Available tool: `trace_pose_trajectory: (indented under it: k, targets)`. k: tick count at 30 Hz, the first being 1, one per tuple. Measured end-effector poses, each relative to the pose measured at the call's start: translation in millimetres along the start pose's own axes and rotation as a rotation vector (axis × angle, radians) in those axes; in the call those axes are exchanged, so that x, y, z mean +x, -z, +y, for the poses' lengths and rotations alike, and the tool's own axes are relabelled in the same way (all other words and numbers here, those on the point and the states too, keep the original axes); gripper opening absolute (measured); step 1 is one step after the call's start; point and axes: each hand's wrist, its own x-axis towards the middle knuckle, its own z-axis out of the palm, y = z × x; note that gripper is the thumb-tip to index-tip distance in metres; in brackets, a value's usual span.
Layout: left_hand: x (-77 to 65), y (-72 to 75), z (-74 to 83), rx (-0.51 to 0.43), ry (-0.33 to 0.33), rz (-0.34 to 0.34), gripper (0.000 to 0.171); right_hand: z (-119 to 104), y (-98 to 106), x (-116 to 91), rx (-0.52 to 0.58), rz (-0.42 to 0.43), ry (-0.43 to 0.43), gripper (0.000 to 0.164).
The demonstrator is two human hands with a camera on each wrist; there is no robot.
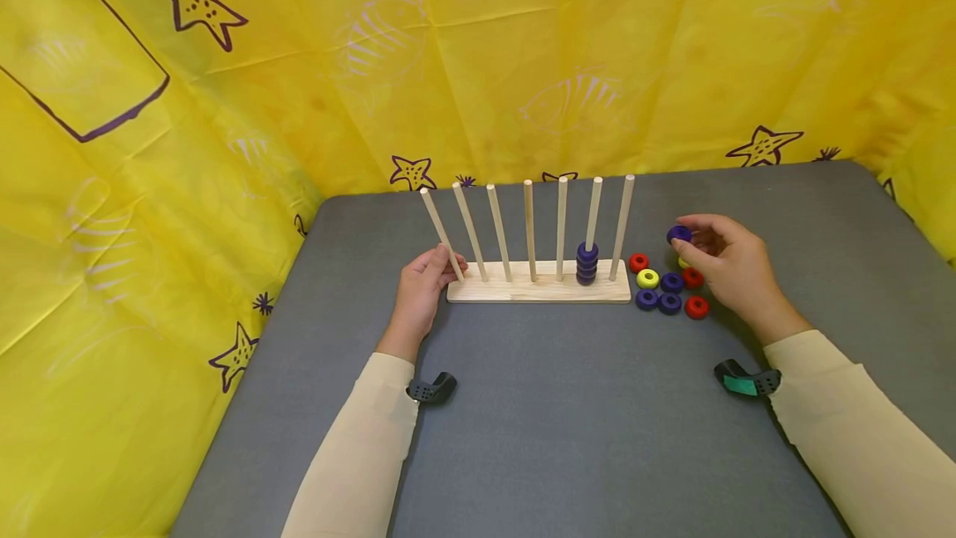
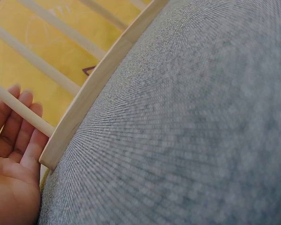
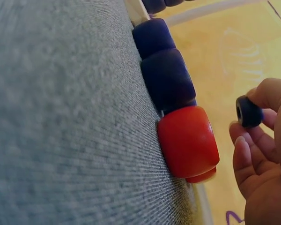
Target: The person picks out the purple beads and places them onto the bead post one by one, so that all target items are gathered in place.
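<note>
A light wooden peg stand [image 1: 493, 292], with several upright pegs, rests on the grey table. My left hand [image 1: 421, 293] holds it at its left end, the thumb beside the outermost peg [image 2: 23, 110] and the fingers behind it. Dark blue rings [image 1: 587, 264] are stacked on the second peg from the right. Between thumb and fingertips, my right hand [image 1: 735, 268] pinches a dark blue ring [image 3: 249, 112], raised above the loose rings right of the stand. Those include a red ring [image 3: 188, 140], a yellow ring [image 1: 647, 279] and a blue ring [image 1: 646, 299]; another yellow one is partly hidden by the hand.
A yellow patterned cloth [image 1: 478, 81] hangs behind the table and along its left side. The grey table top [image 1: 568, 422] extends in front of the stand between the forearms. Each wrist wears a dark band.
</note>
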Motion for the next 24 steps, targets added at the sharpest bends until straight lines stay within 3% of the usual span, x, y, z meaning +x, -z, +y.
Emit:
trace_pose_trajectory:
  k: [24]
  targets:
    - [0.0,0.1,0.2,0.01,0.002,-0.001,0.049,-26,-6,-3,0.028,-0.014,0.055,0.035]
